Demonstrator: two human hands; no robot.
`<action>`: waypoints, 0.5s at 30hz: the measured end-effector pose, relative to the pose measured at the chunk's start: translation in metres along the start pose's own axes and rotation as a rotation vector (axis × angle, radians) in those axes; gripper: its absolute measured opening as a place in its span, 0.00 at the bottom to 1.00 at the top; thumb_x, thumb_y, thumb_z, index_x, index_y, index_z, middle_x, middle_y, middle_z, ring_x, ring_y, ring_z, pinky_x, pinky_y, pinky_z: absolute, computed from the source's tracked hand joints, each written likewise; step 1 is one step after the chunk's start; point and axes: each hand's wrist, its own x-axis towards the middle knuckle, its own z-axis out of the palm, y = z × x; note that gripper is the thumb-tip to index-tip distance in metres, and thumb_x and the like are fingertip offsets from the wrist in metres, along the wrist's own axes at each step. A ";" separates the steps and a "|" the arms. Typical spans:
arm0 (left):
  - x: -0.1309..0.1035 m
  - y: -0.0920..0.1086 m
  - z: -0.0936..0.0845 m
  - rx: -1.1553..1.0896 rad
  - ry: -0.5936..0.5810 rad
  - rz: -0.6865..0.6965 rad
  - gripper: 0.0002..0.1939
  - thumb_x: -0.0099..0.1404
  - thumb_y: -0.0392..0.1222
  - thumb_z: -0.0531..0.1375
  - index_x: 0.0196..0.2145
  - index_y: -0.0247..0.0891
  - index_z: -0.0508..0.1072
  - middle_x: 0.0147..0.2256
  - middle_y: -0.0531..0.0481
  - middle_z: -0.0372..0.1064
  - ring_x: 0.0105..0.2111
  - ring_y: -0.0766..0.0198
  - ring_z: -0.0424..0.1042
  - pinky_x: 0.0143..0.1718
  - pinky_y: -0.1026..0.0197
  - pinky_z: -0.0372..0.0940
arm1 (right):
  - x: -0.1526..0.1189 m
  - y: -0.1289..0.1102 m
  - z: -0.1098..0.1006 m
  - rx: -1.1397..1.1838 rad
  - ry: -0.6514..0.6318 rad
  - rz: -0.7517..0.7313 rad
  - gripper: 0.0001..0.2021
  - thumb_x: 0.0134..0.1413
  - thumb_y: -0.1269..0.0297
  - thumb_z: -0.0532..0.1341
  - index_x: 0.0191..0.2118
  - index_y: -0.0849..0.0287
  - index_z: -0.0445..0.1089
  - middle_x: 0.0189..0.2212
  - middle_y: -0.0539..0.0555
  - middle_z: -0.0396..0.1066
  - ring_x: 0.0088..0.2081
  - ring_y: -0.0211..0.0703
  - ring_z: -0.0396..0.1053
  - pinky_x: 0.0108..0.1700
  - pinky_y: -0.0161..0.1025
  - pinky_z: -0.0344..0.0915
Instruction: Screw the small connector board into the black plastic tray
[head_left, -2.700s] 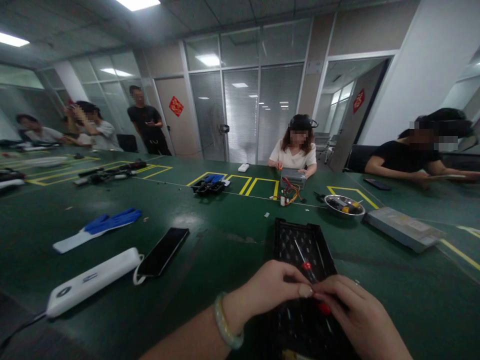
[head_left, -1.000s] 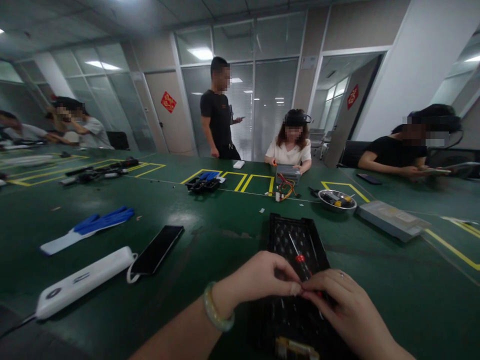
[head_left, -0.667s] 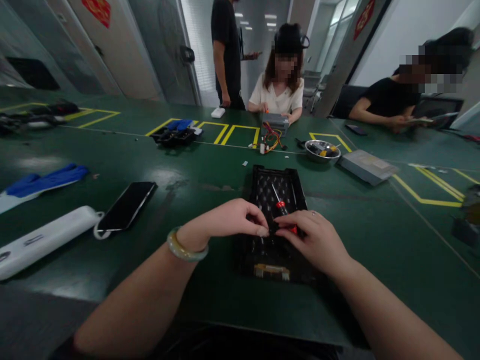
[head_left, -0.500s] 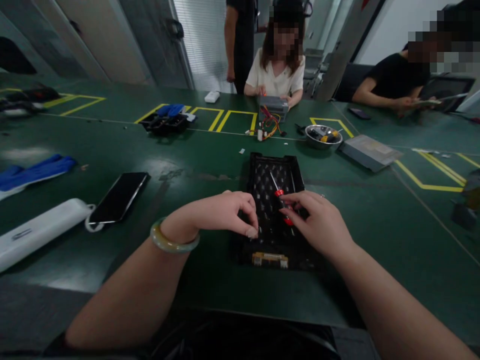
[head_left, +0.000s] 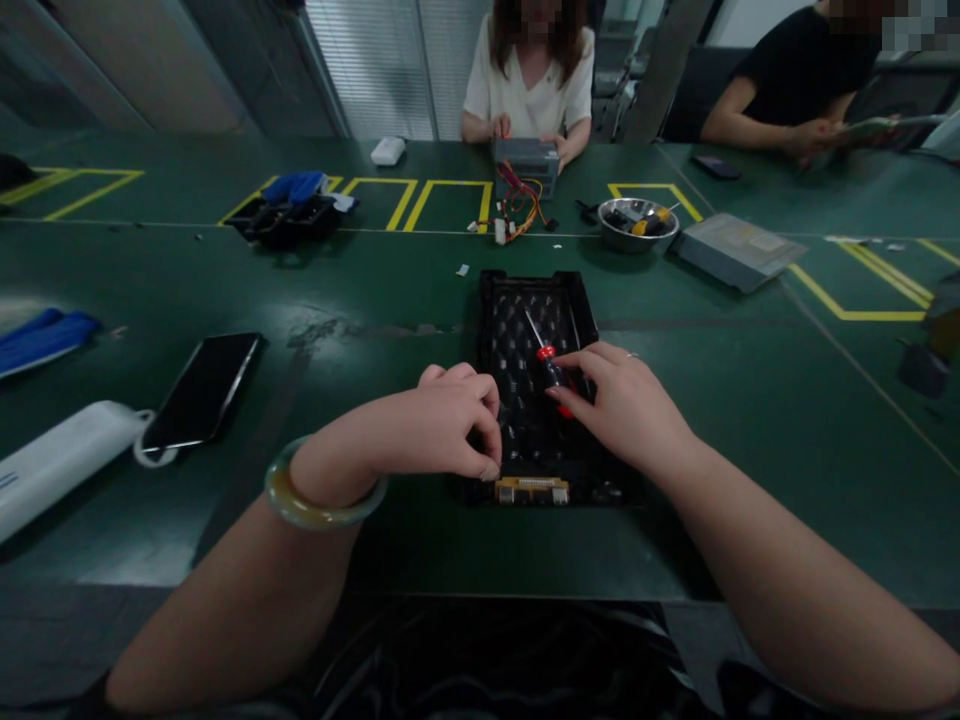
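A black plastic tray [head_left: 588, 312] with a bumpy floor lies before me on the green table. My right hand [head_left: 619, 395] has its thumb and fingers around a red-and-black screwdriver [head_left: 546, 355], whose thin shaft points away from me over the tray. At the tray's near left side is my left hand [head_left: 450, 425], thumb and fingertips pressed together; what they pinch, if anything, is too small to tell. Just beyond those fingertips, a small yellow-orange circuit piece [head_left: 532, 490] sits along the near end of the tray.
A phone [head_left: 202, 392], a white case [head_left: 71, 465] and a blue glove [head_left: 49, 340] are to the left. Farther back stand a black box [head_left: 289, 225], a steel bowl [head_left: 637, 235] of parts and a grey metal panel [head_left: 739, 250]. Opposite, a person handles a grey wired unit [head_left: 525, 165].
The view has tilted down, so the table's things sit higher in the picture. My left fingertips are now nearer the circuit piece. The right hand still grips the screwdriver.
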 end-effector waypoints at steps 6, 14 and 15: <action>0.004 0.006 -0.001 0.011 -0.039 -0.021 0.03 0.58 0.47 0.67 0.28 0.53 0.83 0.40 0.52 0.67 0.45 0.56 0.62 0.47 0.52 0.47 | -0.001 0.001 0.001 -0.001 -0.001 -0.010 0.13 0.60 0.58 0.65 0.48 0.57 0.74 0.44 0.56 0.73 0.45 0.50 0.71 0.49 0.46 0.66; 0.005 0.011 -0.001 0.011 -0.075 -0.063 0.04 0.60 0.46 0.66 0.30 0.51 0.83 0.41 0.51 0.68 0.46 0.55 0.61 0.49 0.50 0.48 | -0.005 -0.002 0.000 -0.103 -0.060 0.023 0.28 0.57 0.45 0.65 0.59 0.53 0.67 0.46 0.57 0.71 0.49 0.56 0.68 0.53 0.52 0.62; 0.005 0.012 -0.002 0.014 -0.077 -0.073 0.04 0.60 0.46 0.66 0.30 0.50 0.83 0.42 0.51 0.68 0.47 0.55 0.61 0.49 0.50 0.48 | -0.005 -0.002 0.001 -0.120 -0.077 0.028 0.31 0.56 0.44 0.65 0.61 0.52 0.66 0.46 0.57 0.72 0.50 0.58 0.68 0.53 0.53 0.61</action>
